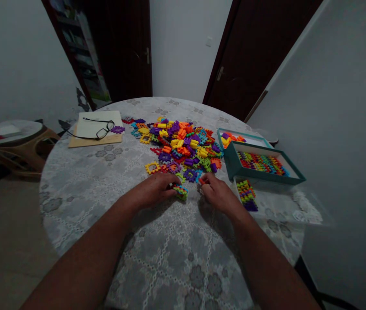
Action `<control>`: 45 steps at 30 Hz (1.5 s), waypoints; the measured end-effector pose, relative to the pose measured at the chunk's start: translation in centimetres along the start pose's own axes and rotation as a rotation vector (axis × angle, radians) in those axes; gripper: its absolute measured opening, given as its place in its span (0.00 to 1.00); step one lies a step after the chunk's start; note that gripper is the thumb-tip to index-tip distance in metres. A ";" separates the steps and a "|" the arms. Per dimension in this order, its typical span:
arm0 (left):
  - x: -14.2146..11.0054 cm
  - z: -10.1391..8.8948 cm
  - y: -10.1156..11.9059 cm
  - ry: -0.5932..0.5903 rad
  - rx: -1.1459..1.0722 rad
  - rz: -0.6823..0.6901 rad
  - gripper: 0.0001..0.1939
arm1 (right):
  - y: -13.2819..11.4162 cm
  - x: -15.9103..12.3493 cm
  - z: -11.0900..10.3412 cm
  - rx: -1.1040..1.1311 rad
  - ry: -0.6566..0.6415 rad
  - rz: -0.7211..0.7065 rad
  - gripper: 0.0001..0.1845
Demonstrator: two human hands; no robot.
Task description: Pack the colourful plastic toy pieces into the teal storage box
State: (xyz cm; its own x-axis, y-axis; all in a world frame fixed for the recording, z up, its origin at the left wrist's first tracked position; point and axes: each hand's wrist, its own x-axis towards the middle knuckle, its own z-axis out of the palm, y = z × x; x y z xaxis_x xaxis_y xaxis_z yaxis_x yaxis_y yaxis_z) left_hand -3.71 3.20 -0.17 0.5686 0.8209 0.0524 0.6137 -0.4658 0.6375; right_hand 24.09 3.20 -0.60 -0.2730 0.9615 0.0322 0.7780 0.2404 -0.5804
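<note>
My left hand (158,188) is closed around a small stack of interlocking plastic pieces (181,192), green with other colours, just above the tablecloth. Between the thumb and fingers of my right hand (214,191) is a small red-orange plastic piece (202,181), partly hidden by the fingers. Right beyond both hands lies a heaped pile of interlocking plastic pieces (183,142) in yellow, purple, orange, red, blue and green. Some are flat notched frames, others short tube-like connectors. The two hands are apart, with a strip of tablecloth between them.
A teal box (231,162) at right holds rows of assembled pieces, with its lid (257,138) behind it. In front, a clear plastic tray (278,198) contains more stacks. Glasses (101,132) rest on papers (105,116) at left. A round table (82,193) carries everything.
</note>
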 end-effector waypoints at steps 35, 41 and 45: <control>-0.1 0.1 0.3 0.011 0.004 -0.061 0.10 | 0.1 0.7 3.6 0.079 0.138 -0.291 0.19; 0.0 0.0 0.5 0.014 0.049 -0.063 0.08 | 0.7 1.7 4.6 -0.235 0.204 -0.229 0.12; 0.1 0.1 0.4 0.016 0.051 -0.060 0.09 | 0.4 1.7 4.5 -0.288 0.184 -0.181 0.08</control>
State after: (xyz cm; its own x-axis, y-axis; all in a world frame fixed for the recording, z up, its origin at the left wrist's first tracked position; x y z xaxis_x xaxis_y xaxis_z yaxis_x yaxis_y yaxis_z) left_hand -3.36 3.04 -0.01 0.5214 0.8529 0.0276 0.6738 -0.4313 0.6000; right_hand 21.40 4.33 -4.50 -0.3342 0.9018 0.2739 0.8608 0.4104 -0.3008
